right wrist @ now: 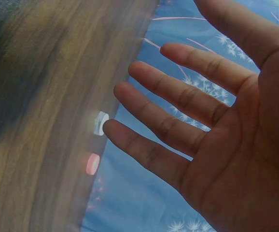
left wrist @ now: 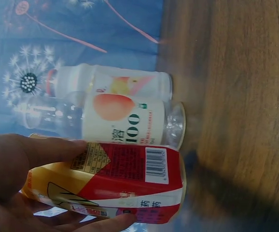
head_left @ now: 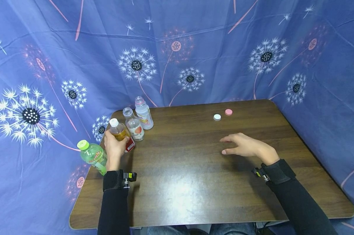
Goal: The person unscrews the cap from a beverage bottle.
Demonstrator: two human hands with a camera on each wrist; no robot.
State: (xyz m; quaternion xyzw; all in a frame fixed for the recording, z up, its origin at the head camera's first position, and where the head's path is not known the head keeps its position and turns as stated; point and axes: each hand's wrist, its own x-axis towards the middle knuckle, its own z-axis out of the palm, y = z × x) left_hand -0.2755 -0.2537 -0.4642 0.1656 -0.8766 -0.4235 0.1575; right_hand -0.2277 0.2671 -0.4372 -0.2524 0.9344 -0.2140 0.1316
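My left hand (head_left: 114, 146) grips a capped bottle of amber drink (head_left: 120, 132) with a red and yellow label (left wrist: 125, 176), thumb on one side and fingers on the other. Just beyond it stands an uncapped clear bottle (head_left: 134, 125) with a peach on its label, and behind that an uncapped whitish bottle (head_left: 144, 114). Nearer me, left of the hand, is a green bottle (head_left: 93, 155) with a lime-green cap. Over the right half of the table hovers my right hand (head_left: 247, 147), holding nothing, its fingers extended and spread in the right wrist view.
A white cap (head_left: 217, 117) and a pink cap (head_left: 228, 112) lie near the back of the wooden table (head_left: 177, 169), beyond the right hand. Blue dandelion-print cloth (head_left: 171, 58) hangs behind and along both sides. The bottles line the table's left edge.
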